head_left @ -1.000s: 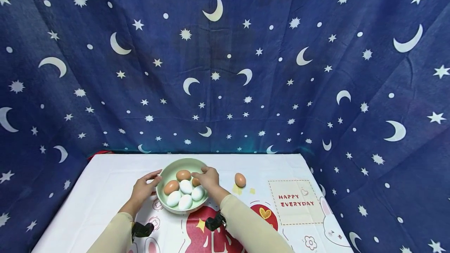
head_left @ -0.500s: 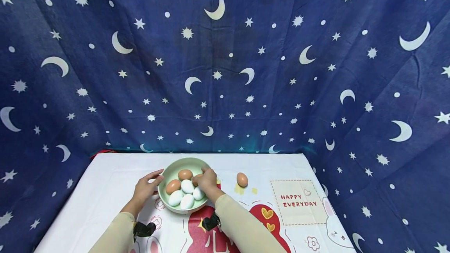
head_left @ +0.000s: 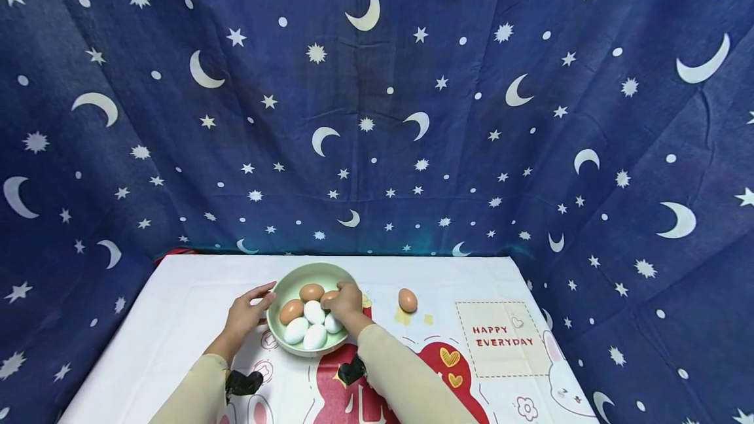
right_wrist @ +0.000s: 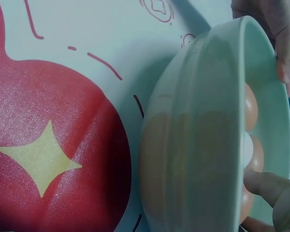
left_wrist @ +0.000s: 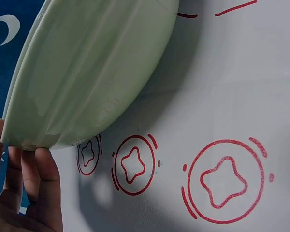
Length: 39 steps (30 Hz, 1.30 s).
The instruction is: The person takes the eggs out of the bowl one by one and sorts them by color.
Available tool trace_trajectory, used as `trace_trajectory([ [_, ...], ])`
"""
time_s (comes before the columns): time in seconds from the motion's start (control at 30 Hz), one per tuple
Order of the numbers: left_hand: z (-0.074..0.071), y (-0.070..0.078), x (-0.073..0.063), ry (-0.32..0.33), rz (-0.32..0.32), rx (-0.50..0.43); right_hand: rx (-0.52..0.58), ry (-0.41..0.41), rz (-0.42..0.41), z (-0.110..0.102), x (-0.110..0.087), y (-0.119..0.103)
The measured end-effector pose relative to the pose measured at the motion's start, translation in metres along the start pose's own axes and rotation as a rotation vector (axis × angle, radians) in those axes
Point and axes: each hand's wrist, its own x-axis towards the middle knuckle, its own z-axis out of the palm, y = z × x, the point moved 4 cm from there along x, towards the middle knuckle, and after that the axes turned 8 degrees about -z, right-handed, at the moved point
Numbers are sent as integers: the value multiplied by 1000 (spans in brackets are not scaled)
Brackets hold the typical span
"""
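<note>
A pale green round bowl stands on the table, with brown and white eggs inside. My left hand holds its left rim, thumb at the edge and fingers against the outer wall, as the left wrist view shows on the bowl. Over the right rim reaches my right hand, its fingers and thumb on a brown egg that they partly hide. Beside it lie another brown egg and a white egg. In the right wrist view my right hand is partly cut off.
One brown egg lies on the table to the right of the bowl. A white printed tablecloth covers the table, and a dark blue curtain with moons and stars hangs behind and at the sides.
My right hand has lowered into the bowl and its fingers have closed on the brown egg by the right rim. That egg has shifted slightly away from me. My left hand keeps its hold.
</note>
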Motion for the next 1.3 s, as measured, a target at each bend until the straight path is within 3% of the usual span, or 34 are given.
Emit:
trace_trajectory([
  [0.57, 1, 0, 0, 6, -3, -2, -9, -20, -37, 1, 3, 0],
  [1.07, 0, 2, -3, 5, 2, 0, -107, -23, -82, 4, 3, 2],
  [1.3, 0, 2, -2, -1, 8, 5, -52, -43, -84, 3, 2, 0],
])
